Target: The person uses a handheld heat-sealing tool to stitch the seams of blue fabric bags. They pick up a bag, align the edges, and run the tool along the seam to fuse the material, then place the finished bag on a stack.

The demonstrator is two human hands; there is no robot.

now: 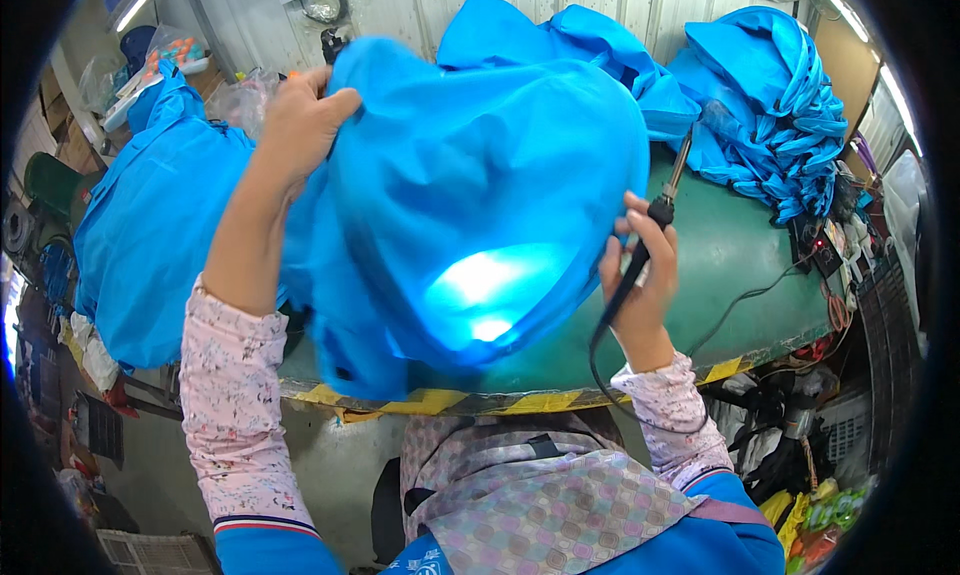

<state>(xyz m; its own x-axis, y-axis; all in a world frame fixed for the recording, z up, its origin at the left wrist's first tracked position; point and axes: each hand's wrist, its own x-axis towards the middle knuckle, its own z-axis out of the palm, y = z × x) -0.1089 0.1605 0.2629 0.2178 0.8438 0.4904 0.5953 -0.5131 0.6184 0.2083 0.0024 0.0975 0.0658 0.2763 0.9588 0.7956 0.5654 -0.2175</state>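
Aloft above the green table: blue fabric piece, pinched by the rim

Head view. Held up over the middle of the green table, with a bright patch of light on the lower part and the bottom edge sagging toward the table's near side. At the fabric's upper left, high over the table: left hand, thumb and fingers clamped together on the rim. Over the table's right half, just beside the cloth: right hand, fingers curled around the black handle of a tool, metal tip pointing toward the table's far side. Whether also touching the cloth with those fingertips: cannot tell.

At the table's far edge, more blue cloth; at its far right, a blue heap; at its left end, a blue bundle.

Judging by the folds, probably light, soft and limp, perhaps slightly slippery, hardly fragile. Best taken at two opposite points of the rounded rim to stay spread.
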